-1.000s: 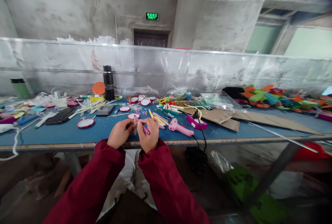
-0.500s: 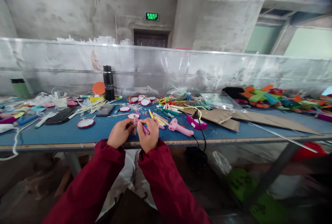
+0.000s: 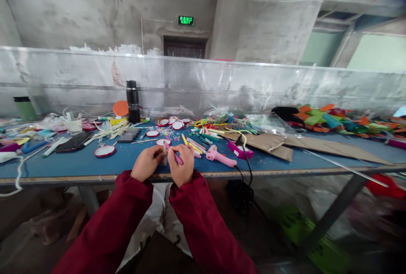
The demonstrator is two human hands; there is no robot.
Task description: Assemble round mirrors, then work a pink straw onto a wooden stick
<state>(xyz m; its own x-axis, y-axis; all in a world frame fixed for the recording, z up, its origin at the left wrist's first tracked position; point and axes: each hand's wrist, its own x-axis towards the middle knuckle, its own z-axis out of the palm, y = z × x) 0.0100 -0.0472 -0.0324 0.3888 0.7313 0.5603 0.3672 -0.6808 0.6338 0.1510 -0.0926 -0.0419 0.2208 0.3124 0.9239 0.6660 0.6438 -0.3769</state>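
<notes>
My left hand (image 3: 147,163) is closed on a thin wooden craft stick (image 3: 165,154), held upright just above the table's front edge. My right hand (image 3: 183,164) pinches a purple marker (image 3: 178,158), its tip end against or very close to the stick. Fingers partly hide both things. Just behind my hands lies a round white disc with a red rim (image 3: 163,142). To the right of my right hand, several markers (image 3: 192,145) in yellow and other colours lie side by side, and beyond them is a pink glue gun (image 3: 220,156).
A purple box with a black cable (image 3: 240,150) stands past the glue gun. Brown cardboard (image 3: 260,142) covers part of the blue table (image 3: 127,162). A black bottle (image 3: 133,101) stands at the back, with a dark phone (image 3: 74,141) left of it.
Both hands keep practically the same place and hold. Below the table at the right, clear plastic and green material look shifted.
</notes>
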